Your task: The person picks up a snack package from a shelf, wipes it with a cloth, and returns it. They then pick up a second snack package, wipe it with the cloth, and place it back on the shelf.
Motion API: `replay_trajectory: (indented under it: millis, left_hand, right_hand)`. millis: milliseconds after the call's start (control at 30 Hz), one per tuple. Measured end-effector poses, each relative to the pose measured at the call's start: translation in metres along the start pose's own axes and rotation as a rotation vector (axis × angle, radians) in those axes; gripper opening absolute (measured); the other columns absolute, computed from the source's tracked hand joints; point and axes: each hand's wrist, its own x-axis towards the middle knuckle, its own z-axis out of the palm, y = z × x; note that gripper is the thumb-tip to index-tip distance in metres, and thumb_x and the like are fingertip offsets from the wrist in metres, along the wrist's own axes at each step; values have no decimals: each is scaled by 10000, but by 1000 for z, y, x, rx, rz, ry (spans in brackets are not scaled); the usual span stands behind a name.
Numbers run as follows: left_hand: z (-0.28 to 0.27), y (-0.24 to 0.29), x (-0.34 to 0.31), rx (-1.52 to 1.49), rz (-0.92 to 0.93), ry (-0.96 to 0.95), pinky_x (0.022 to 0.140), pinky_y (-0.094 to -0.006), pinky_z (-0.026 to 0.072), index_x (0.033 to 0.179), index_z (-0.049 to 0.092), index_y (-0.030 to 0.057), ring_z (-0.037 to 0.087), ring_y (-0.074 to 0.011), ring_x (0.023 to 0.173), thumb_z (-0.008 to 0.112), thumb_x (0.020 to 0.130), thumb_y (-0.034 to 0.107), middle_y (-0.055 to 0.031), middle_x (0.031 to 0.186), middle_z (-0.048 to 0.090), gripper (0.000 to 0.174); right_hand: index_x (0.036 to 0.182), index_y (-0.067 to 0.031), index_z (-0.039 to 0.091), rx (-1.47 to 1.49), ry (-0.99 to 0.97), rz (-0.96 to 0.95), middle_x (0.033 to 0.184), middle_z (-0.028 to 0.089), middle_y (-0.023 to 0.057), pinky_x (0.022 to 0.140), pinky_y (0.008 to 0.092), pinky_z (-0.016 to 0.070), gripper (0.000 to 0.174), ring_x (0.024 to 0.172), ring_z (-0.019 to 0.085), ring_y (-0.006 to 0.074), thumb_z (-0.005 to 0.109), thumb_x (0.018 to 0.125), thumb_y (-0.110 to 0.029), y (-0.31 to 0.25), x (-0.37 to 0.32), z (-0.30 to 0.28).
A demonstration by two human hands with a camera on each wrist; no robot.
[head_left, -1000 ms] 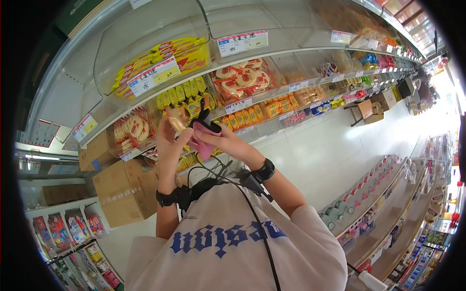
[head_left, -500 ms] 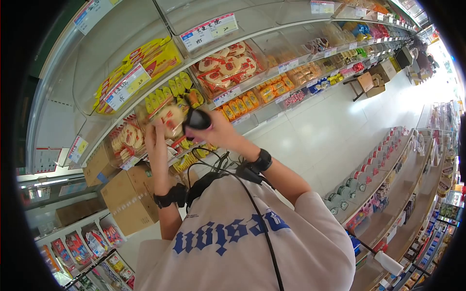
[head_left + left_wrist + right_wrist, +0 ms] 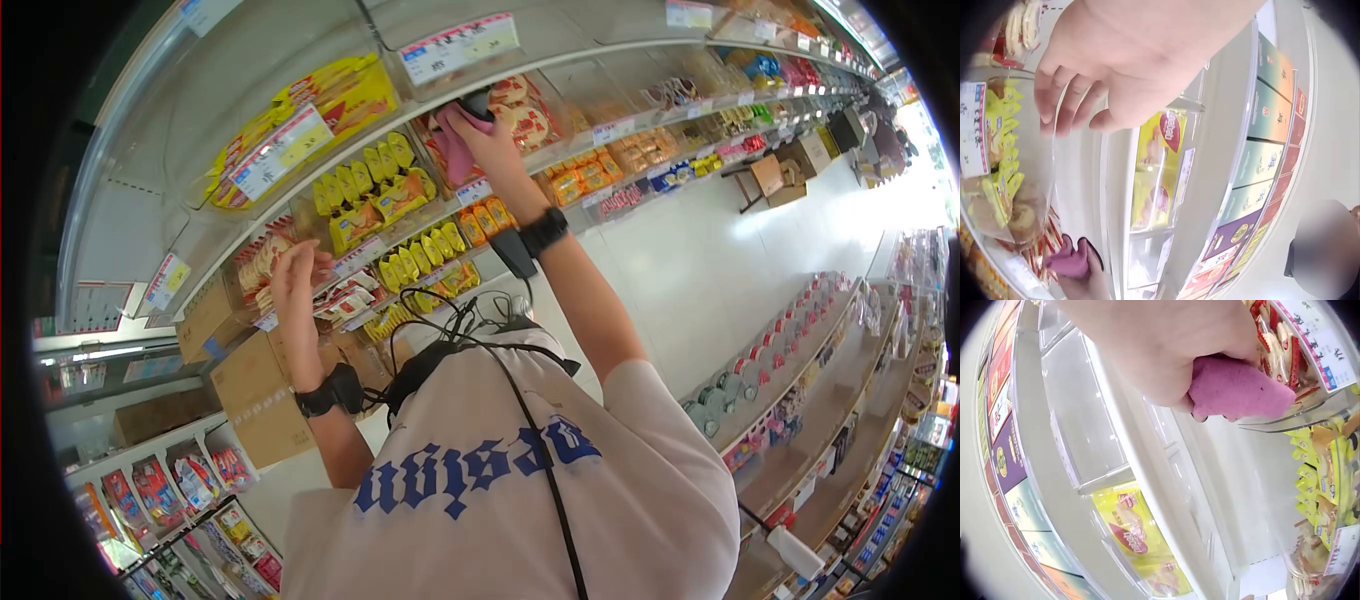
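Observation:
My left hand (image 3: 296,285) is raised by the left bin of round cracker packets (image 3: 262,255), holding nothing. Its fingers hang loosely bent in the left wrist view. Further right, my right hand (image 3: 492,145) grips a pink cloth (image 3: 458,150) with a black part at its upper side. It reaches over a second bin of round white cracker packets (image 3: 525,120) with red print. Between the two hands sits a bin of small yellow packets (image 3: 395,195). Seen from the right wrist, the pink cloth (image 3: 1241,387) sticks out of the curled fingers beside the crackers.
Long yellow bags (image 3: 350,90) fill a clear bin on the shelf above, behind a price tag (image 3: 282,152). Orange packets (image 3: 580,180) line the shelf to the right. Cardboard boxes (image 3: 262,400) stand at lower left. Cables (image 3: 455,320) hang in front of the shirt.
The cracker packet in my left hand is gone from it, and that hand has drawn down and left. My right hand has moved up and right to the cracker bin with the pink cloth.

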Motion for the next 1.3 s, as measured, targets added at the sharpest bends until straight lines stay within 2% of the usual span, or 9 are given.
replay_trajectory:
  millis: [100, 233, 367, 533, 633, 1033, 1133, 1233, 1300]
  left_hand:
    - [-26, -12, 10, -80, -49, 121, 764, -276, 513, 1098, 686, 33, 660, -143, 872, 615, 987, 279, -47, 943, 684, 279]
    - [-68, -63, 37, -39, -12, 300, 798, -269, 511, 1122, 686, 2, 660, -122, 903, 625, 976, 175, -58, 981, 719, 235]
    - [-100, -122, 81, 335, 81, 405, 852, -315, 524, 1154, 649, -29, 670, -217, 948, 754, 868, 259, -136, 1059, 692, 420]
    - [-85, -97, 84, 925, 356, 353, 990, -384, 480, 1361, 520, -35, 624, -304, 1132, 789, 799, 283, -193, 1233, 637, 700]
    - [-95, -97, 90, 626, 59, 158, 1023, -388, 459, 1355, 526, -42, 579, -333, 1214, 790, 769, 266, -219, 1364, 555, 713]
    - [-106, -98, 67, 610, 56, 122, 1017, -407, 475, 1388, 517, -13, 567, -363, 1241, 734, 797, 213, -239, 1344, 563, 669]
    - [-115, -109, 67, 715, 233, 198, 944, -410, 504, 1369, 536, -3, 614, -365, 1154, 712, 854, 229, -241, 1253, 616, 591]
    - [-102, -74, 49, 697, 19, 260, 840, -420, 519, 1286, 581, -9, 646, -391, 1012, 654, 932, 223, -239, 1096, 662, 430]
    - [-95, -67, 37, 781, 212, 319, 789, -435, 514, 1234, 599, -14, 645, -402, 942, 608, 972, 216, -235, 1017, 667, 349]
  right_hand:
    - [1174, 20, 637, 20, -172, 60, 1052, 714, 90, 817, 299, 564, 313, 895, 703, 166, 700, 937, -174, 3, -26, -24]
    - [1260, 26, 605, 76, -156, 262, 1137, 694, 115, 902, 340, 537, 333, 1020, 701, 267, 620, 974, -142, -15, -59, -36]
    - [1239, 18, 620, 111, -85, 255, 1170, 677, 83, 939, 309, 491, 297, 1079, 642, 174, 625, 974, -116, -11, -70, -51]
    - [1234, 13, 622, 59, -41, 267, 1188, 664, 69, 957, 304, 478, 287, 1097, 625, 156, 618, 979, -118, -28, -89, -35]
    - [1273, 11, 599, 18, -80, 290, 1237, 639, 85, 1011, 322, 452, 328, 1159, 599, 176, 618, 975, -121, -28, -95, -33]
    - [1261, 3, 606, -19, -151, 318, 1209, 654, 74, 979, 318, 473, 307, 1127, 622, 171, 621, 977, -110, -24, -102, -11]
    - [1245, 0, 617, -29, -179, 334, 1198, 662, 70, 965, 308, 477, 296, 1116, 624, 158, 632, 977, -126, -23, -103, -6]
    - [1237, -2, 624, -50, -171, 343, 1191, 666, 68, 954, 305, 480, 299, 1106, 627, 155, 642, 982, -156, -17, -102, -6]
    - [1240, -1, 622, -66, -147, 336, 1185, 665, 60, 946, 297, 479, 311, 1093, 623, 143, 637, 991, -187, -15, -104, -4]
